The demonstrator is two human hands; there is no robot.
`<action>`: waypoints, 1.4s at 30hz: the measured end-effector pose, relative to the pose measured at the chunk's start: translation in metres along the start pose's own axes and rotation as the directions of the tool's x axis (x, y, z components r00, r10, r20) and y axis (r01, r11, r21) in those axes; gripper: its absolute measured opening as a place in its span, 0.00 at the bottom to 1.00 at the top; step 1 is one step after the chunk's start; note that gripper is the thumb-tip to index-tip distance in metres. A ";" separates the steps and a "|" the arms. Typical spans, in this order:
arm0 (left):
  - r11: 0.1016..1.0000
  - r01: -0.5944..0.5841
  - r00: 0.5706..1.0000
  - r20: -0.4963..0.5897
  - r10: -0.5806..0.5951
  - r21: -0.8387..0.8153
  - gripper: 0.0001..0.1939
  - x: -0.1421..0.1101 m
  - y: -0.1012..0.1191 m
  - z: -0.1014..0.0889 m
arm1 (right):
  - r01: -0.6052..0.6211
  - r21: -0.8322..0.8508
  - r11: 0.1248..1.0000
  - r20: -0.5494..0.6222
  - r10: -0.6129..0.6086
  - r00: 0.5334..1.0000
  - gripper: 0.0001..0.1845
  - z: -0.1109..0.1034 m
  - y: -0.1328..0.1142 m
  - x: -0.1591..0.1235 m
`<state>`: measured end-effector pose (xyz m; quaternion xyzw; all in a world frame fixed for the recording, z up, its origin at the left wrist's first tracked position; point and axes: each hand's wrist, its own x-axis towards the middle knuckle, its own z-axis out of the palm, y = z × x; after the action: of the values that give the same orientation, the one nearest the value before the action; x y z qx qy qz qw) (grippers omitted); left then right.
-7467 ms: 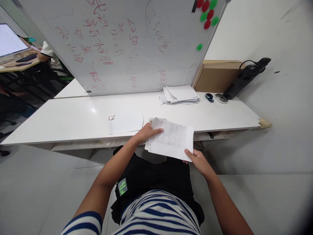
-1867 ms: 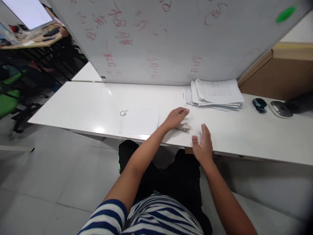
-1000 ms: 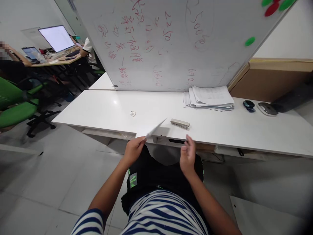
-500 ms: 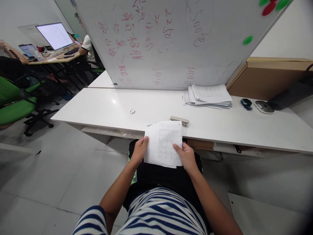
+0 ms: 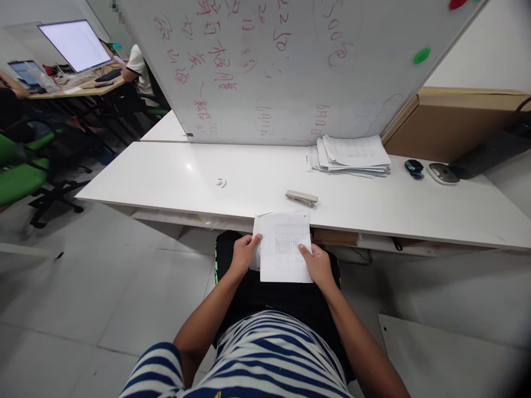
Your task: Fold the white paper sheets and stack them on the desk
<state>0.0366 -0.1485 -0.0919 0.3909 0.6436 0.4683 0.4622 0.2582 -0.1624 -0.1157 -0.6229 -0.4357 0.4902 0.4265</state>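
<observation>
Several printed paper sheets [image 5: 286, 254] are held over my lap, just in front of the desk edge. The top sheet carries a printed table, and another sheet sticks out under it on the left. My left hand [image 5: 245, 253] pinches the left side, thumb on top. At the right edge, my right hand [image 5: 317, 262] grips the sheets, its thumb lying on the printed face. The fingers beneath the paper are hidden. Just beyond the sheets, a beige stapler [image 5: 301, 198] lies on the white desk [image 5: 249, 182], touched by neither hand.
A stack of papers [image 5: 352, 155] lies by the whiteboard [image 5: 269, 72]. To its right are a dark small object [image 5: 415, 168], a computer mouse [image 5: 443, 173] and a cardboard box [image 5: 456, 124]. A small white ring-like item [image 5: 220, 182] sits left. Two people are at another desk [image 5: 83, 87].
The sheets have shifted, so an under-sheet now shows at the left. My left hand has moved slightly right, and the stapler is uncovered. The view has tilted a little.
</observation>
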 end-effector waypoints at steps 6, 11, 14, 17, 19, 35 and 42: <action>0.948 0.168 0.969 0.223 -0.108 -0.270 0.23 -0.011 0.006 0.004 | 0.031 0.116 0.993 -0.028 -0.028 0.999 0.24 0.003 -0.004 -0.012; 0.905 0.282 0.925 0.341 -0.168 -0.319 0.26 -0.017 0.012 0.007 | 0.119 -0.158 0.980 -0.044 -0.127 0.991 0.23 0.004 -0.008 -0.020; 0.923 0.260 0.929 0.333 -0.160 -0.283 0.26 -0.020 0.015 0.009 | 0.247 -0.321 0.914 -0.076 -0.284 0.956 0.22 0.003 -0.009 -0.021; 0.891 0.306 0.914 0.364 -0.178 -0.335 0.26 -0.025 0.018 0.011 | 0.310 -0.367 0.877 -0.071 -0.359 0.931 0.22 0.003 -0.008 -0.023; 0.837 0.377 0.887 0.414 -0.204 -0.397 0.26 -0.029 0.020 0.014 | 0.300 -0.317 0.900 -0.051 -0.332 0.942 0.22 0.003 -0.009 -0.025; 0.640 -0.748 0.637 0.463 0.617 0.176 0.17 -0.046 0.067 0.032 | 0.224 0.291 0.930 0.143 -0.273 0.951 0.51 -0.011 -0.056 -0.079; 0.300 -0.922 0.388 0.585 0.713 0.246 0.18 -0.038 0.060 0.094 | 0.171 0.071 0.983 -0.319 -0.140 0.937 0.34 -0.008 -0.050 -0.084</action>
<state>0.1413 -0.1460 -0.0381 0.8588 0.3465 0.3546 0.1288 0.2483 -0.2307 -0.0468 -0.6345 -0.3860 0.3708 0.5576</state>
